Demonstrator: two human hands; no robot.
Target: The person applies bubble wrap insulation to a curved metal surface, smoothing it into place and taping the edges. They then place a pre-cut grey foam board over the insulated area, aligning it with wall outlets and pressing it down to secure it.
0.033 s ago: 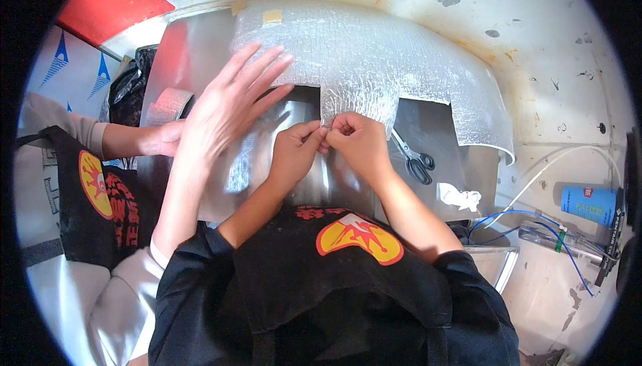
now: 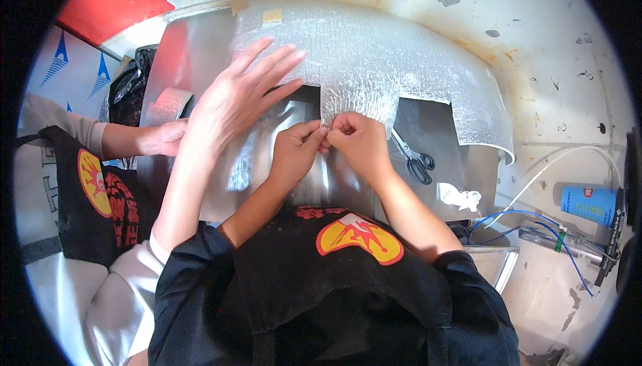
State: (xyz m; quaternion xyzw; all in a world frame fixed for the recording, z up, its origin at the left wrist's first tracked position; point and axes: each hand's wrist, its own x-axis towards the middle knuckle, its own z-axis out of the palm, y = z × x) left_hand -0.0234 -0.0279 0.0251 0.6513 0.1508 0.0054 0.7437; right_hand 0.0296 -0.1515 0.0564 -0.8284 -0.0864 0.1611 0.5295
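Note:
A large silver foil insulation sheet [image 2: 394,45] with square cut-outs along its near edge lies over a shiny metal surface [image 2: 267,195]. At the near left corner of the tab between two cut-outs, my left hand [image 2: 296,150] and my right hand [image 2: 361,144] meet with pinched fingertips. Both grip the foil's edge there; the fingertips partly hide the exact spot. Black-handled scissors [image 2: 417,165] lie to the right of my right hand, blades partly beside the foil tab. A co-worker's hand [image 2: 244,95], fingers spread, hovers just left of my left hand.
The co-worker's other hand [image 2: 172,137] is near a small curled foil piece [image 2: 172,103] at the left. Crumpled white tissue [image 2: 460,197] lies right of the scissors. A blue can [image 2: 588,204], clear tube-like object [image 2: 568,244] and blue cable [image 2: 555,222] sit farther right. Pale walls surround the far side.
The co-worker's spread hand has shifted slightly to the right. My two hands and the foil stay in place.

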